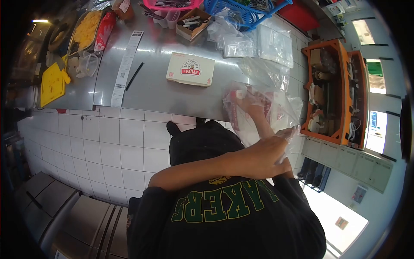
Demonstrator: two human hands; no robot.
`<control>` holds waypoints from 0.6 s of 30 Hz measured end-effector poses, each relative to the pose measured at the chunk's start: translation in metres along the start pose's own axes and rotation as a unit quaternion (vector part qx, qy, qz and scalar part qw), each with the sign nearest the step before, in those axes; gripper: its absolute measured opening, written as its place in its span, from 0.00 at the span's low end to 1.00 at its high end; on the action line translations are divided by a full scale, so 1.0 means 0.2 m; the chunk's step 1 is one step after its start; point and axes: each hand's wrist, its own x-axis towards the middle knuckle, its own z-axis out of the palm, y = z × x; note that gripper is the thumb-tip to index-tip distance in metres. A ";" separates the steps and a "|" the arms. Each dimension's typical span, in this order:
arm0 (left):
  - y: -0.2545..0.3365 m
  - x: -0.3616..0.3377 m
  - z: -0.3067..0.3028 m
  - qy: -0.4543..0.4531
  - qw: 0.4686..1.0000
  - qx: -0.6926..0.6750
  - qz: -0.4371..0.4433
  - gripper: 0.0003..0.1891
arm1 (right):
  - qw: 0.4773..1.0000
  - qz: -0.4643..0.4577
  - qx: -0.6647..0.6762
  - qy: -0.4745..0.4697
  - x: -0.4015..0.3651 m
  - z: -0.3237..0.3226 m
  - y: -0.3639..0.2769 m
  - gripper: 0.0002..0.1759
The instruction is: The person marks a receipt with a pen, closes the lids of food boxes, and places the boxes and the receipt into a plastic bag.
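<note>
A clear plastic bag [282, 110] hangs at the table's front right edge, with white-and-red packaging [264, 103] showing through it. My left hand [271, 156] crosses in front of my right forearm, its fingers closed on the bag's rim. Down inside the bag reaches my right hand [245, 103], its fingers drawn together near a small whitish thing [238, 94]; what they hold is blurred by the plastic. On the steel table [151, 93], left of the bag, lies a closed cardboard food box [190, 70] with a red-and-black chicken print.
A long printed receipt [127, 69] and a black pen [134, 77] lie left of the box. Stacked clear bags [275, 45], a blue basket [228, 12] and a carton of markers [192, 23] sit farther back. An orange shelf [330, 88] stands at right.
</note>
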 end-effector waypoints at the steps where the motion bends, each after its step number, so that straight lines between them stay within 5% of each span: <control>1: 0.02 0.00 0.01 0.010 1.000 -0.009 0.028 0.49 | 0.997 -0.050 0.058 0.001 0.01 0.02 0.02 0.44; 2: 0.02 0.01 0.03 0.013 0.999 -0.009 0.030 0.49 | 0.997 -0.052 0.055 0.001 0.04 0.02 0.05 0.44; 4: 0.04 0.04 0.06 0.036 0.998 -0.058 0.017 0.50 | 0.985 0.007 0.096 -0.143 0.14 -0.13 0.01 0.40; 8: 0.04 0.05 0.05 0.028 0.995 -0.098 -0.011 0.50 | 0.948 0.098 0.224 -0.203 0.20 -0.13 0.09 0.27; 14: -0.05 0.01 0.00 0.034 0.998 -0.056 0.001 0.45 | 0.990 0.068 0.010 0.122 0.06 0.03 0.10 0.27; 16: -0.15 -0.05 -0.04 0.079 0.989 0.122 0.019 0.35 | 0.969 0.056 -0.062 0.231 0.06 0.01 0.05 0.27; 17: -0.18 -0.11 -0.08 0.077 0.989 0.122 0.018 0.35 | 0.969 0.058 -0.062 0.230 0.06 -0.03 0.04 0.27; 18: -0.20 -0.18 -0.14 0.018 0.978 0.195 -0.071 0.32 | 0.982 0.065 -0.007 0.179 0.08 -0.18 -0.01 0.29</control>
